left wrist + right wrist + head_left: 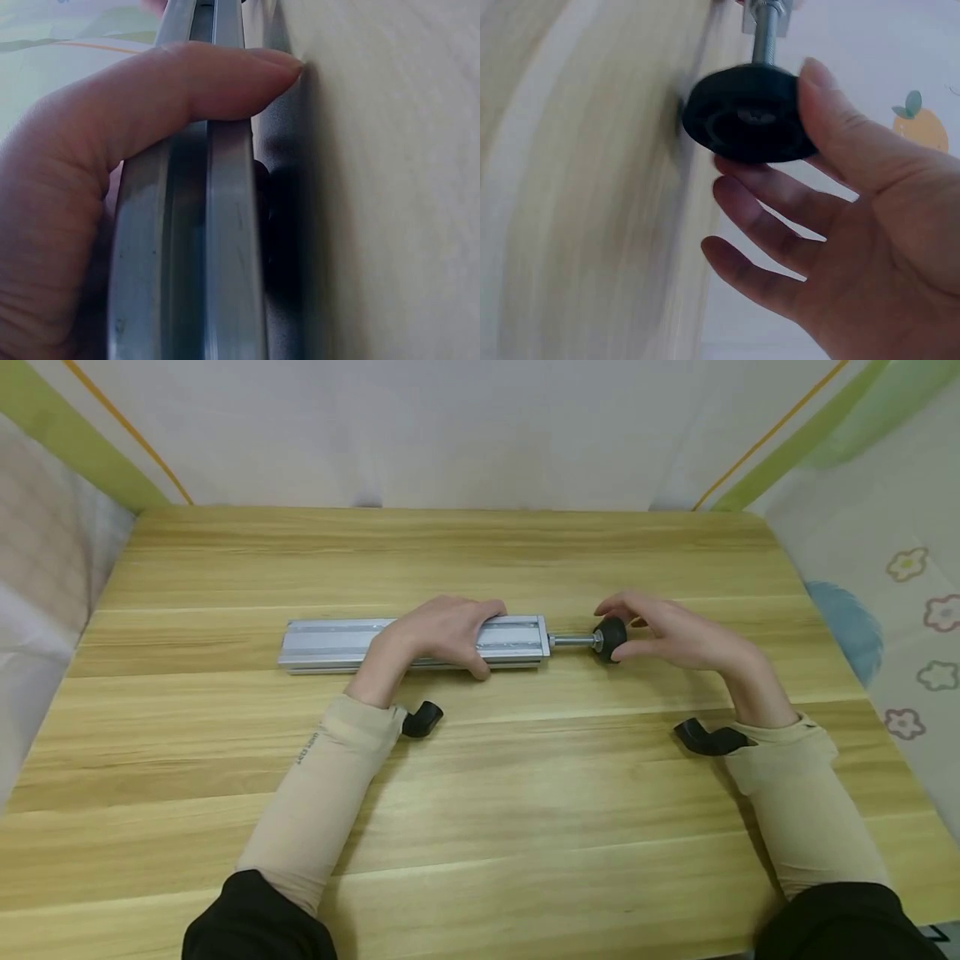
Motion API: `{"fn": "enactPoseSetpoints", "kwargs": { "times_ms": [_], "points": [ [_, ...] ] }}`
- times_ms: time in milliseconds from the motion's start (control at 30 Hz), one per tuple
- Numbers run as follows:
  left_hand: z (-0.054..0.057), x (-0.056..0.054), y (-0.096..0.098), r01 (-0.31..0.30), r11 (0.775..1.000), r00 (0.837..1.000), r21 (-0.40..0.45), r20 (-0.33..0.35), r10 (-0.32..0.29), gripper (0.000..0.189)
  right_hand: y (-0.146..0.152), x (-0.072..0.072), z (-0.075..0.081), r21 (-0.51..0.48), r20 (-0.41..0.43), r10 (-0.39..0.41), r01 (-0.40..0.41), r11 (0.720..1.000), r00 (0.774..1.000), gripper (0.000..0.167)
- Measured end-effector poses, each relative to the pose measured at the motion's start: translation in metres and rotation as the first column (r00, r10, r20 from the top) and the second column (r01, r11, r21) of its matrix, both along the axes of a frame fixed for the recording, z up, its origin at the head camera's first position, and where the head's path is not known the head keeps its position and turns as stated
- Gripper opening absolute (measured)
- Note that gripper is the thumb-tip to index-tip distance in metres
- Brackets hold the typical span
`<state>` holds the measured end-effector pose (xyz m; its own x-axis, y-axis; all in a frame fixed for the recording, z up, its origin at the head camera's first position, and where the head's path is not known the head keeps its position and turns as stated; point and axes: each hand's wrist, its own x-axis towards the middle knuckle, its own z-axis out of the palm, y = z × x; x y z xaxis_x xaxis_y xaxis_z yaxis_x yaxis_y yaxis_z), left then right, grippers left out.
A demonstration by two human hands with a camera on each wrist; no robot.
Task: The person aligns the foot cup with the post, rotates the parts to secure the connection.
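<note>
A silver aluminium profile (330, 645) with slots along its length lies crosswise on the wooden table. My left hand (444, 631) grips it from above near its right end, and in the left wrist view the thumb (217, 81) bends over the slotted side. From that end a threaded rod (573, 641) sticks out to the right, with a round black levelling foot (742, 112) at its tip. My right hand (693, 633) pinches the foot's rim between thumb and index finger. Its other fingers (761, 225) curve loosely below, touching nothing.
The wooden table (525, 827) spreads out around the profile. Black curved pieces (423, 720) stick out from both cuffs, close above the tabletop. A pale curtain (480, 435) hangs behind the back edge, and patterned cloth (900, 635) stands at the right side.
</note>
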<state>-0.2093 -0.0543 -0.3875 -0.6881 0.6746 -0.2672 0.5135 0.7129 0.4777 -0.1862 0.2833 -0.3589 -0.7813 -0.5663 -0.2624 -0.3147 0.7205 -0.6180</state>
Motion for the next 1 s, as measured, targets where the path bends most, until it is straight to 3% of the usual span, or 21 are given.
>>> {"fn": "enactPoseSetpoints", "kwargs": {
  "times_ms": [133,267,400,533,833,1000],
  "points": [
    [-0.001,0.001,-0.001,0.004,1.000,1.000,0.001,-0.001,-0.004,0.073,0.001,0.002,0.001,0.003,0.042,0.001,-0.001,1.000,0.999,0.051],
    [-0.001,0.000,-0.003,0.005,1.000,1.000,0.000,-0.008,-0.005,0.071,-0.003,0.000,0.000,-0.013,0.031,0.011,-0.010,1.000,0.999,0.067],
    [0.000,-0.001,-0.004,-0.002,1.000,1.000,0.007,-0.022,0.002,0.069,-0.008,-0.003,-0.002,0.008,-0.039,0.031,-0.031,0.999,0.999,0.080],
    [-0.001,-0.001,-0.004,0.007,1.000,1.000,0.007,-0.020,-0.006,0.068,-0.010,-0.003,-0.005,0.035,-0.070,0.034,-0.032,0.999,0.997,0.078],
    [-0.001,-0.001,-0.007,0.002,1.000,1.000,-0.001,-0.024,-0.002,0.070,-0.007,-0.001,0.001,0.030,0.006,0.016,-0.017,0.999,1.000,0.054],
    [-0.001,-0.001,-0.008,0.004,1.000,1.000,-0.004,-0.023,-0.004,0.069,-0.010,-0.003,0.002,0.024,0.017,0.031,-0.031,0.999,0.999,0.069]
  ]
}}
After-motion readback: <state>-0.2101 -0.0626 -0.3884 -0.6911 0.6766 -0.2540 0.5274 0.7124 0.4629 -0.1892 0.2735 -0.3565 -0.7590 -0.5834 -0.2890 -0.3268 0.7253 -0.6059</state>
